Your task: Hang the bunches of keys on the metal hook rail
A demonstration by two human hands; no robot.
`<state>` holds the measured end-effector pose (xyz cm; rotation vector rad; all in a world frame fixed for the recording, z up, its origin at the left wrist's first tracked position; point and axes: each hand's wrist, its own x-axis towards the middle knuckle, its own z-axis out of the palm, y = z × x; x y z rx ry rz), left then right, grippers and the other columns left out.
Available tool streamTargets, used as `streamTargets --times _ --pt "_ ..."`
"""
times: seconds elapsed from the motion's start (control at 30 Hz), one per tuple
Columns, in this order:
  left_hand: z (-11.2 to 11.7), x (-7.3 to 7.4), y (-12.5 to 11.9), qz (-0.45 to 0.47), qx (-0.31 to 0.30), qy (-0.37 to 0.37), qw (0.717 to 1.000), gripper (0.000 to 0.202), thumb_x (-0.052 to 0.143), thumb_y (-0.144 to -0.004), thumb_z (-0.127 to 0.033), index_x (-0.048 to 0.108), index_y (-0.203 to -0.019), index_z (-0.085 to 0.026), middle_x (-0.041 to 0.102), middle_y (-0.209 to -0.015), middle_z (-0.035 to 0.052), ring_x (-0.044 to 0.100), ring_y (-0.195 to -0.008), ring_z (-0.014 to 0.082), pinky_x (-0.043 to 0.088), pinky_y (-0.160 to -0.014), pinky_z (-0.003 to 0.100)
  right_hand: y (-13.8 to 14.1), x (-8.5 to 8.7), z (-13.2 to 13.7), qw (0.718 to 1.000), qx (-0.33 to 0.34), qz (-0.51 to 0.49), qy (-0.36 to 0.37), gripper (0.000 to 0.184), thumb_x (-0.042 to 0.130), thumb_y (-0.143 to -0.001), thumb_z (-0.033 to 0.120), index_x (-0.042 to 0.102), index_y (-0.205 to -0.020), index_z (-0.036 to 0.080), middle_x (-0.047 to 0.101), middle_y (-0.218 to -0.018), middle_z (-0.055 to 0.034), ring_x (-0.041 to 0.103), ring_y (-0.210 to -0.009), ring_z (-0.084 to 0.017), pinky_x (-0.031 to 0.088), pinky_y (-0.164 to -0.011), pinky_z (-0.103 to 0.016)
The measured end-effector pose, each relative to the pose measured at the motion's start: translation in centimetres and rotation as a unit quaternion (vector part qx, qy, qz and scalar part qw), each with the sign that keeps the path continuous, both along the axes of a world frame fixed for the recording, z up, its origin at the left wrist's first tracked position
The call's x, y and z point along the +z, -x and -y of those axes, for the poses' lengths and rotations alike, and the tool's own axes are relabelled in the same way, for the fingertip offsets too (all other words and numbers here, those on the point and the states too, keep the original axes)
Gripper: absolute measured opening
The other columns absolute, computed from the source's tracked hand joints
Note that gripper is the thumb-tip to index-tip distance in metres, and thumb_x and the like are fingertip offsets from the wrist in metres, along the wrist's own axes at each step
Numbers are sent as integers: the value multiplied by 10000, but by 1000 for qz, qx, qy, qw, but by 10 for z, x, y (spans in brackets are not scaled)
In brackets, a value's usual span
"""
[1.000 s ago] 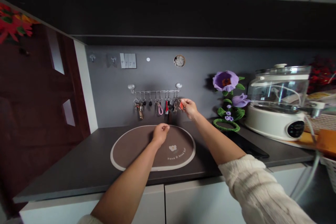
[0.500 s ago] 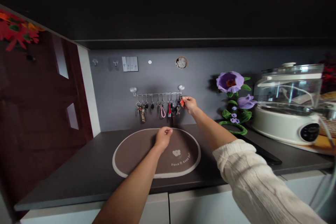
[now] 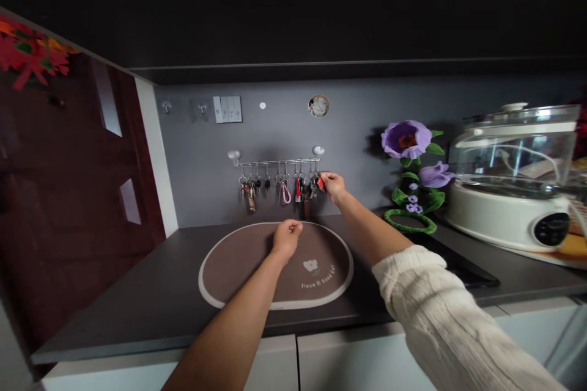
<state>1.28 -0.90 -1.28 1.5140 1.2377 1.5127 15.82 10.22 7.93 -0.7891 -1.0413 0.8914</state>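
Note:
My right hand point(image 3: 335, 187) is closed at the right end of a clear hook rail point(image 3: 279, 162), pinching a small red tag point(image 3: 321, 184) beside the last keys point(image 3: 313, 189). Several bunches of keys hang along the rail, among them one with a pink loop point(image 3: 286, 193) and one with a red fob point(image 3: 298, 190). Below the rail, my left hand point(image 3: 287, 239) hovers over or rests on the brown oval mat point(image 3: 238, 269); I cannot tell which. Its fingers are curled together, and whatever they may hold is hidden.
A purple artificial flower point(image 3: 406, 139) with a green ring base stands right of my right arm. Beyond it is a white appliance with a clear lid point(image 3: 509, 211). A dark shelf point(image 3: 293, 24) overhangs the counter point(image 3: 151, 293). Wall switches point(image 3: 228, 109) sit above the rail.
The view has shifted slightly. My right hand still pinches the red tag at the rail's right end, and my left hand stays closed over the mat.

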Motion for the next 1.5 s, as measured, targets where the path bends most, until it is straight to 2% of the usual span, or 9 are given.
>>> streamTargets --times 0.2,0.4,0.6,0.73,0.9,1.03,1.2,1.33,1.5 --pt "-1 -1 1 -1 15 -6 1000 66 539 -680 -181 583 -677 -133 559 -588 2 464 -511 77 365 -525 203 0 -9 3 1000 -9 -3 12 97 556 -661 209 551 -731 141 509 -510 40 430 -412 -43 374 -406 -158" --pt "-3 -1 2 18 14 -1 1000 60 526 -686 -165 578 -681 -135 541 -571 -9 457 -498 76 356 -515 204 -7 -22 20 997 -37 3 66 199 536 -663 130 538 -858 167 573 -687 -3 506 -524 -63 415 -468 -169" --pt "6 7 1 35 17 -13 999 44 542 -675 -147 569 -706 -132 525 -590 -13 456 -519 74 363 -541 205 -8 -36 60 991 -51 30 116 206 503 -672 91 520 -865 160 542 -696 -8 483 -497 -61 397 -449 -180" --pt "18 12 2 62 14 -21 998 167 568 -667 -160 559 -832 -132 510 -618 -22 457 -530 67 367 -556 200 0 -40 97 991 -22 57 115 202 524 -664 117 521 -859 168 535 -729 -3 481 -512 -59 400 -471 -191" --pt "42 28 15 54 -14 -26 998 459 598 -658 -204 467 -1095 -151 507 -663 -24 445 -531 61 359 -547 197 15 -34 144 993 44 89 56 371 537 -678 163 472 -1041 201 501 -689 25 494 -553 -73 417 -526 -207" --pt "74 52 38 6 -68 -121 990 710 624 -638 -212 303 -1271 -196 509 -640 -43 458 -563 62 376 -609 202 24 -25 178 987 84 131 -51 666 561 -686 230 255 -1275 276 445 -591 71 444 -517 -72 408 -547 -218" --pt "120 69 67 -54 -78 -189 977 904 610 -632 -160 61 -1346 -238 513 -654 -49 474 -602 65 385 -649 202 35 -22 212 968 110 181 -134 898 594 -660 212 22 -1350 270 482 -612 65 407 -529 -78 410 -606 -242" --pt "147 64 79 -61 -89 -162 981 982 619 -605 -136 -21 -1345 -217 534 -659 -45 494 -616 71 396 -667 208 40 -35 230 960 129 209 -131 952 608 -643 219 -29 -1351 240 505 -646 52 430 -560 -84 415 -608 -232" --pt "158 42 88 -65 -89 -140 984 973 621 -591 -134 9 -1345 -204 541 -652 -50 494 -598 64 403 -663 199 40 -55 240 948 153 249 -125 956 608 -639 233 -32 -1350 232 485 -625 61 438 -564 -83 423 -603 -226"
